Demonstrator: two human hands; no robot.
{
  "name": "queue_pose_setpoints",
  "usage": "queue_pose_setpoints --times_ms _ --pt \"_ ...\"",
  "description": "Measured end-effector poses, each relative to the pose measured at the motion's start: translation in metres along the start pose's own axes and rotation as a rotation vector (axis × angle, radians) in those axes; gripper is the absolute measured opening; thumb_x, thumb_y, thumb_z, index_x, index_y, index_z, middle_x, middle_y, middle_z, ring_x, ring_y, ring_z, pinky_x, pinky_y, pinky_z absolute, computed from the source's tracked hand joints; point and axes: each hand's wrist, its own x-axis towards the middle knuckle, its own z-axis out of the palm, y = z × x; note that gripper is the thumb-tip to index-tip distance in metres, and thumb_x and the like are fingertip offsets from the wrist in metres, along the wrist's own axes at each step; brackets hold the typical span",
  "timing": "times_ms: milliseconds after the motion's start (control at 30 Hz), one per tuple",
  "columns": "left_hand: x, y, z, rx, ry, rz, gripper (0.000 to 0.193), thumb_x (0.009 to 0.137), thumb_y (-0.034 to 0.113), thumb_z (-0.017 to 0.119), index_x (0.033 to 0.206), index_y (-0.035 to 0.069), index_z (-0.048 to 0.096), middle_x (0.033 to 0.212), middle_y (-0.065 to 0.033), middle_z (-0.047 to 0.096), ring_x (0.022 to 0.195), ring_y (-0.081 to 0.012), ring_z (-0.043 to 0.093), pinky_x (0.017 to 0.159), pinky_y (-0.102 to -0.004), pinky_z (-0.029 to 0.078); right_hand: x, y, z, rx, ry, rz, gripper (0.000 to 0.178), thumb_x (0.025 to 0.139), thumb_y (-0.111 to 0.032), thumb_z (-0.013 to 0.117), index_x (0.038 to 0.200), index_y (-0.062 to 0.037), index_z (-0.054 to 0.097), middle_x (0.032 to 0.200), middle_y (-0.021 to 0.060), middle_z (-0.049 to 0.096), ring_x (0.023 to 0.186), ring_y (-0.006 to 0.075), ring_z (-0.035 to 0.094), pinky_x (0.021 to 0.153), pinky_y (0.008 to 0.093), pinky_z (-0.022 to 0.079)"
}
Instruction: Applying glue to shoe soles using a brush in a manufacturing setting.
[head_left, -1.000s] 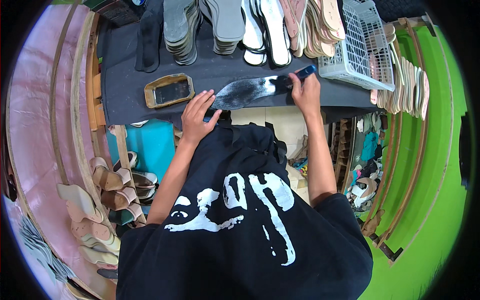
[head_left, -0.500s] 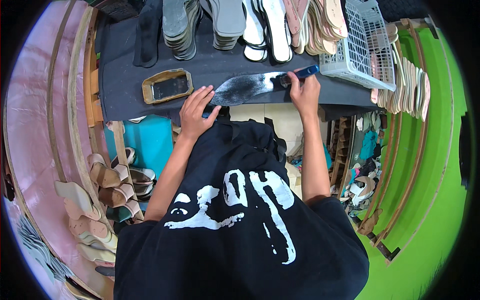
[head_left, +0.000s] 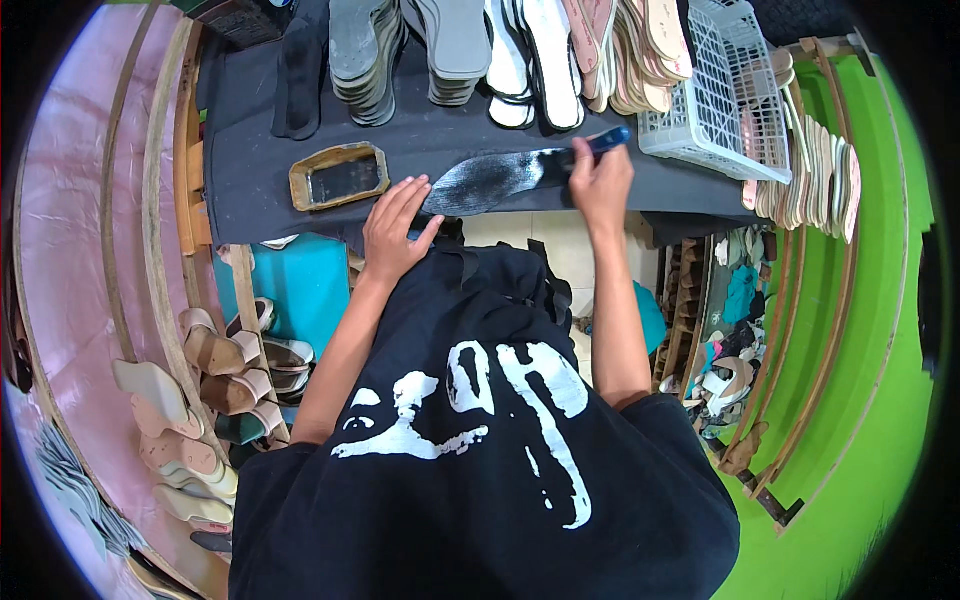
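Note:
A black shoe insole (head_left: 485,184) lies lengthwise on the dark-covered table in front of me, its surface glossy and wet-looking in places. My left hand (head_left: 400,222) rests at its wide left end, fingers stretched out and the tips touching the edge. Over the narrow right end, my right hand (head_left: 600,188) is closed round a brush whose blue handle (head_left: 612,138) points up to the right. The brush's head is mostly hidden by the hand. Left of my left hand stands a brownish, crusted open tray (head_left: 298,188) with something dark inside.
Stacks of grey insoles (head_left: 462,60), white insoles (head_left: 553,70) and pinkish insoles (head_left: 655,40) line the table's far side. A single black insole (head_left: 298,85) lies farther left. At the right stands a white plastic basket (head_left: 690,135). Shoes (head_left: 225,350) sit on a rack at lower left.
My right hand has moved slightly left and down with the brush, and the bright white sheen near the insole's right end has darkened. The left hand stays at the left end.

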Motion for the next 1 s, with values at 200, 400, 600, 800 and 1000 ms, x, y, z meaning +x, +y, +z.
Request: queue_pose_setpoints --times_ms 200,400,600,800,1000 --pt "-0.001 0.002 -0.001 0.053 -0.043 -0.021 0.056 0.086 0.021 0.086 0.137 0.007 0.071 0.144 -0.0051 0.069 0.135 -0.0288 0.063 0.112 -0.0425 0.05 -0.03 -0.081 0.038 -0.124 -0.337 -0.464 0.025 0.077 -0.006 0.071 0.1 -0.0083 0.063 0.096 0.0099 0.062 0.091 0.0332 0.062 0.075 0.0441 0.058" --pt "-0.002 0.001 0.001 0.036 -0.031 -0.024 0.053 0.087 0.021 0.084 0.137 0.007 0.071 0.144 -0.0055 0.069 0.135 -0.029 0.063 0.112 -0.0429 0.05 -0.04 -0.085 0.064 0.265 -0.307 0.008 0.019 0.094 -0.014 0.077 0.104 -0.0011 0.067 0.092 0.017 0.068 0.084 0.0399 0.067 0.074 0.049 0.055" --pt "0.0 0.002 0.001 0.038 -0.026 -0.008 0.052 0.087 0.021 0.084 0.136 0.007 0.072 0.143 -0.0055 0.07 0.135 -0.0285 0.063 0.112 -0.0424 0.05 -0.004 0.005 -0.003 0.078 0.165 0.228 0.019 0.097 -0.013 0.08 0.098 0.0025 0.069 0.086 0.0184 0.072 0.071 0.0337 0.07 0.066 0.0415 0.054" --pt "-0.001 0.002 0.0 0.032 -0.048 -0.011 0.053 0.088 0.018 0.084 0.137 0.005 0.071 0.143 -0.0083 0.069 0.135 -0.0321 0.063 0.113 -0.0443 0.05 -0.01 -0.006 0.001 -0.045 -0.011 0.011 0.02 0.096 -0.012 0.077 0.098 0.0 0.061 0.087 0.0192 0.061 0.081 0.0427 0.06 0.073 0.052 0.048" --pt "-0.003 -0.001 0.003 0.057 -0.025 -0.007 0.051 0.087 0.022 0.084 0.135 0.008 0.072 0.142 -0.0052 0.07 0.134 -0.0281 0.064 0.112 -0.0423 0.051 -0.022 -0.033 0.016 0.189 -0.132 -0.007 0.019 0.095 -0.011 0.079 0.094 0.0003 0.064 0.082 0.0158 0.067 0.072 0.0364 0.066 0.067 0.0445 0.053"
